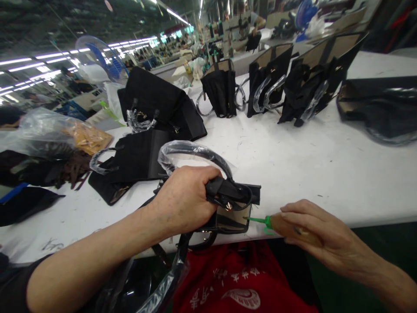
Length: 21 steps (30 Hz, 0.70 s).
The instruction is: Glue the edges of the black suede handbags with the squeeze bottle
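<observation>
A black handbag [233,219] with a beige lining rests at the table's front edge. My left hand [189,200] is closed around its upper edge, by a black strap [224,189] with gold-coloured metal fittings. One of the bag's plastic-wrapped handles [202,150] arches up behind that hand, while another wrapped handle [166,282] hangs down over the edge. My right hand [312,230] grips the brown wooden handle of a thin pointed tool [256,220] with a green shaft. The tool's tip is at the bag's lined side; whether it touches cannot be made out. My right palm is hidden.
Black bags [153,102] lie at the left back, and another bag [130,158] is nearer. Several upright bags [269,78] stand along the back of the white table [293,161]. Further right is a black item [378,104] with clear plastic. A blue fan [100,56] stands beyond.
</observation>
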Available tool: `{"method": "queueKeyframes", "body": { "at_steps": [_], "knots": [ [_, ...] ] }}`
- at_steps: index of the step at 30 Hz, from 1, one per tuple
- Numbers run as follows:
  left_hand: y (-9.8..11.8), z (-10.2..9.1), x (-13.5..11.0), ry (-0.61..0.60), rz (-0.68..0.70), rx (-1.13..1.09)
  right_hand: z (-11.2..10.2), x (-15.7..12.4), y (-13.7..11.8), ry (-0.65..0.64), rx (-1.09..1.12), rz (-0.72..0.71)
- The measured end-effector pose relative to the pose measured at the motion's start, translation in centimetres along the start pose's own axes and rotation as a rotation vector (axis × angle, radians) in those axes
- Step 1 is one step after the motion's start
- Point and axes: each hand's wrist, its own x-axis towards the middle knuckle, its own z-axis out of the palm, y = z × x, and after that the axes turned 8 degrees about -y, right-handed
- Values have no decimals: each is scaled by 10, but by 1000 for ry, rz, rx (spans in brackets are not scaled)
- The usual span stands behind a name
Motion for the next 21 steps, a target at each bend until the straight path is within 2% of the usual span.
{"method": "queueKeyframes", "body": {
  "at_steps": [2, 5, 9, 13, 16, 21],
  "knots": [
    [0, 0, 0, 8, 11, 3, 0, 0, -1, 0, 0, -1],
    [0, 0, -2, 14, 20, 0, 1, -2, -2, 72, 6, 31],
    [-1, 2, -6, 18, 39, -5, 1, -3, -6, -3, 147, 30],
    [-1, 2, -7, 18, 31, -18, 0, -3, -7, 27, 153, 25],
    [-1, 2, -7, 13, 40, -21, 1, -5, -8, -16, 210, 4],
    [-1, 3, -10, 14, 49, -28, 3, -8, -9, 49, 178, 67]
  ]
}}
